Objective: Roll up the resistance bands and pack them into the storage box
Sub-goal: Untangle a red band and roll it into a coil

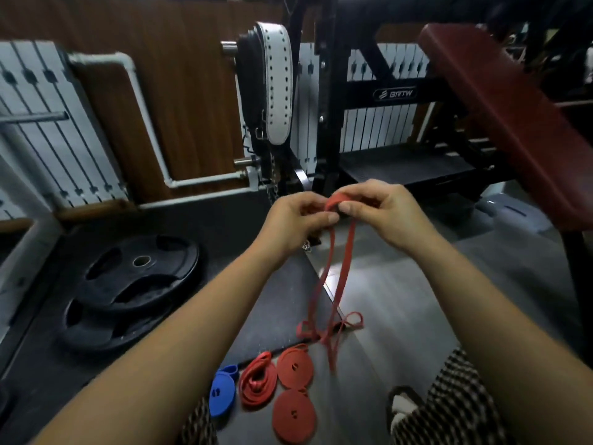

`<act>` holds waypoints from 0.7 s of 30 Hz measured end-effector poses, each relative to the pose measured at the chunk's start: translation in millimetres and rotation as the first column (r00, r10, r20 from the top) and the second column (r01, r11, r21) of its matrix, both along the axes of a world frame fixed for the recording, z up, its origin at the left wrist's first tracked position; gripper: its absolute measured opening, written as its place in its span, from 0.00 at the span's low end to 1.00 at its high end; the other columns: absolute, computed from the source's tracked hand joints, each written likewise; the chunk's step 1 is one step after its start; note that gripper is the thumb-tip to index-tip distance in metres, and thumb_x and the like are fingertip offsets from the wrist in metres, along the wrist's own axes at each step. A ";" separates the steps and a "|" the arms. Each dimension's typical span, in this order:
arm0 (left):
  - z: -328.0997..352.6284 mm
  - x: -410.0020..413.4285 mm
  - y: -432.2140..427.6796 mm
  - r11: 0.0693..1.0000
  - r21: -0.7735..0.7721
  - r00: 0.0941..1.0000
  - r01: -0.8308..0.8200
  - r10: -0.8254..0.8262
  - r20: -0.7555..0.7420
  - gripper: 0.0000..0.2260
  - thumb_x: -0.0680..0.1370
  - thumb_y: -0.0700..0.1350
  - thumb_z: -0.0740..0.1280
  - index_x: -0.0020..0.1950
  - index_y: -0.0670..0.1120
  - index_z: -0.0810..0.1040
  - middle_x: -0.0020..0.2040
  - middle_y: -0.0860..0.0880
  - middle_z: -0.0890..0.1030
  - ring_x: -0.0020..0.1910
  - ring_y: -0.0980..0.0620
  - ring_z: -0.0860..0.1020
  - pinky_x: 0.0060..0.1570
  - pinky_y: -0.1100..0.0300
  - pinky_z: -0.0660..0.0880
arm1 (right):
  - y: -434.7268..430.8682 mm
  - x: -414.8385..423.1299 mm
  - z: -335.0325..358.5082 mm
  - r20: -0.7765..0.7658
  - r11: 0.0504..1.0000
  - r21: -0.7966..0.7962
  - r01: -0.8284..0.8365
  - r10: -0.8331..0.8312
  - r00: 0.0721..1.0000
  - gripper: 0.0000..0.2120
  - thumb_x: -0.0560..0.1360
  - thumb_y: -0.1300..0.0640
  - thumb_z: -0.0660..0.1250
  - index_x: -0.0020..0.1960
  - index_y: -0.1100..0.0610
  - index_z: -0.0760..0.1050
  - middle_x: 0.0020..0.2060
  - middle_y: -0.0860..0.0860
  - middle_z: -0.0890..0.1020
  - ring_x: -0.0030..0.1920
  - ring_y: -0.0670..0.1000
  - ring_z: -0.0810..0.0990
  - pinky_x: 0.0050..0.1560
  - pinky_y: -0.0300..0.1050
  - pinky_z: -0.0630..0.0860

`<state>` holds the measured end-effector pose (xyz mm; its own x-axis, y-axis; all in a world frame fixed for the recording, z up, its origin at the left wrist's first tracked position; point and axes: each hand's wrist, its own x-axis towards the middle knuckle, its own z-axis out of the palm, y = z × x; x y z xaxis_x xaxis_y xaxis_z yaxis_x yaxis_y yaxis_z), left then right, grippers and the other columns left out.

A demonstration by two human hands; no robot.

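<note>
Left hand [298,216] and right hand [382,210] both pinch the folded top of a red band [345,268], fingers curled on it. Its loose end trails onto the floor [401,300] at the mat's [282,303] near edge. 3 red rolls [295,370] and 1 blue roll [223,391] lie just beside that edge

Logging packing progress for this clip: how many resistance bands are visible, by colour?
Red bands: 4 (unrolled band, loose coil, two tight rolls)
Blue bands: 1 (blue roll)
Total: 5
</note>
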<state>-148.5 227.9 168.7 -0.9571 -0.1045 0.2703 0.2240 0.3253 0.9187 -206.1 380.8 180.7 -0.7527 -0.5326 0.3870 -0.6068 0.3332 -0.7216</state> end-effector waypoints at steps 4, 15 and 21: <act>-12.5 0.0 -10.5 0.985 0.166 0.999 -0.053 0.051 0.016 0.07 0.70 0.33 0.71 0.41 0.44 0.80 0.36 0.48 0.81 0.33 0.61 0.79 0.36 0.69 0.75 | -6.5 -6.2 -29.3 0.044 0.999 -0.015 -0.038 0.039 0.998 0.08 0.71 0.63 0.70 0.49 0.57 0.80 0.41 0.45 0.78 0.43 0.38 0.76 0.46 0.27 0.70; -51.8 -14.9 -31.3 0.836 0.500 0.973 -0.228 0.184 0.135 0.06 0.70 0.29 0.68 0.42 0.39 0.79 0.31 0.50 0.82 0.32 0.57 0.80 0.35 0.67 0.77 | -53.9 -18.8 -90.6 0.098 0.998 -0.039 -0.047 0.051 0.994 0.09 0.73 0.53 0.68 0.52 0.46 0.79 0.46 0.50 0.81 0.48 0.46 0.79 0.51 0.42 0.76; -56.5 -13.1 -43.7 0.799 0.565 0.968 -0.204 0.077 0.240 0.08 0.71 0.29 0.67 0.44 0.40 0.80 0.35 0.47 0.82 0.34 0.55 0.81 0.36 0.67 0.78 | -55.6 -22.5 -95.5 -0.145 0.988 0.153 -0.035 0.058 0.988 0.17 0.73 0.46 0.59 0.55 0.53 0.79 0.43 0.49 0.80 0.45 0.47 0.78 0.46 0.43 0.75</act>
